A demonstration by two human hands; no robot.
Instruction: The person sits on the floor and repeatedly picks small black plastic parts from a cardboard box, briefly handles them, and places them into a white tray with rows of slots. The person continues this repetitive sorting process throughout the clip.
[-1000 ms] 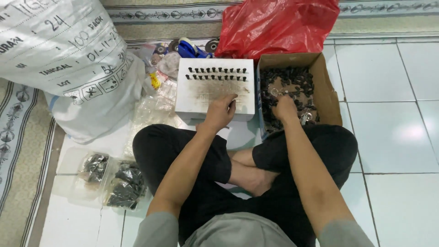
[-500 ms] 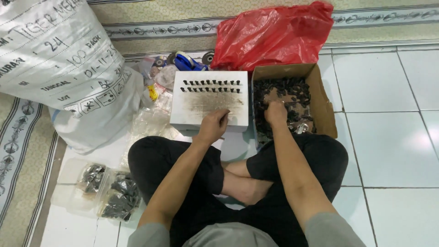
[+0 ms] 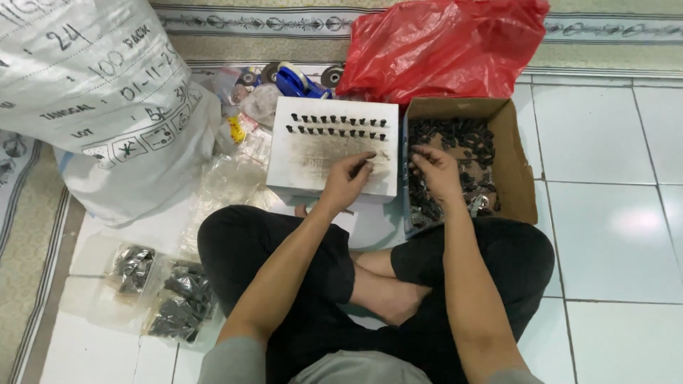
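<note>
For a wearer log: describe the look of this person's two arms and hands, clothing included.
Both forearms are bare from the elbow down, with no gloves. The left hand and right hand show no ring, watch or bracelet that I can make out. Grey short sleeves show at the bottom edge of the head view, on both upper arms.

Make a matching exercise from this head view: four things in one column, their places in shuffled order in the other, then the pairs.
Things:
1. white block
2. cardboard box
3. red plastic bag
4. large white sack

Places:
A. behind the box and block, by the patterned mat
B. under the left hand, with two rows of small dark parts stuck in it
C. far left, lying over the floor's edge
D. under the right hand, full of loose dark parts

Pairs: 1-B, 2-D, 3-A, 4-C
</note>
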